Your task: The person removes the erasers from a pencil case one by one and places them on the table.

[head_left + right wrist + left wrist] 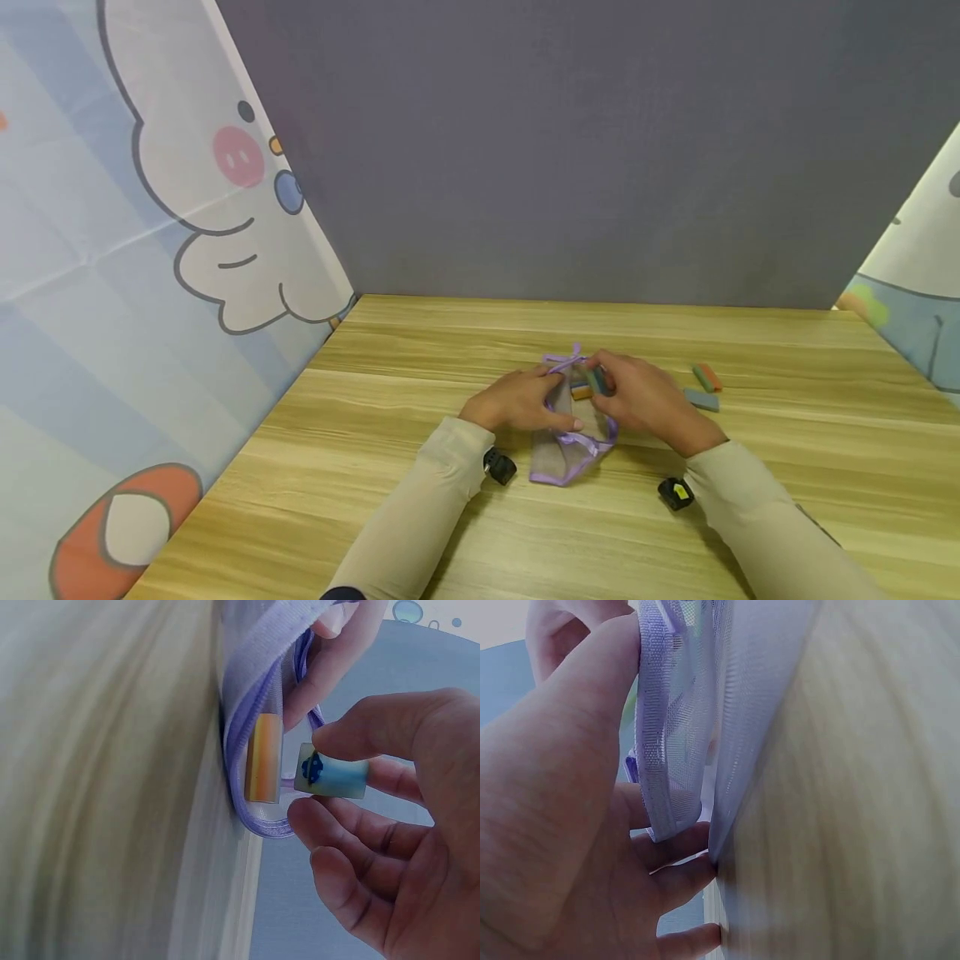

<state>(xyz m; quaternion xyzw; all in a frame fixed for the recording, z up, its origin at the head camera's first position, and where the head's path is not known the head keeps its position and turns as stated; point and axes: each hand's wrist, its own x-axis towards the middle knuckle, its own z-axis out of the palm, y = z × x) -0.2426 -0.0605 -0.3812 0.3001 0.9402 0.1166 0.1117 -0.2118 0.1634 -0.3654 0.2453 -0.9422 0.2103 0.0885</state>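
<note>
Two hands meet over a purple mesh pouch (567, 446) lying mid-table in the head view. Left hand (517, 400) pinches the pouch's rim, probably to keep the mouth open; right hand (645, 398) holds a small blue-green block (597, 381) right at that opening. An orange block (580, 392) shows just inside the mouth. Three more blocks (705, 387), orange, green and grey-blue, lie close together to the right on the wooden table (375, 467), apart from the pouch.

Left wrist view: thumb and fingers (676, 862) of the left hand (562, 825) clamp the ribbon-edged rim of the pouch (675, 735), lifting one side off the table (870, 810) so the gap stays wide.

Right wrist view: right hand (390, 825) grips the blue-green block (332, 770) between thumb and fingertips, short end toward the pouch (259, 727) mouth, just beside but not inside. Orange block (262, 757) sits within the mesh, against the tabletop. Left-hand fingers (337, 652) hold the rim above.
</note>
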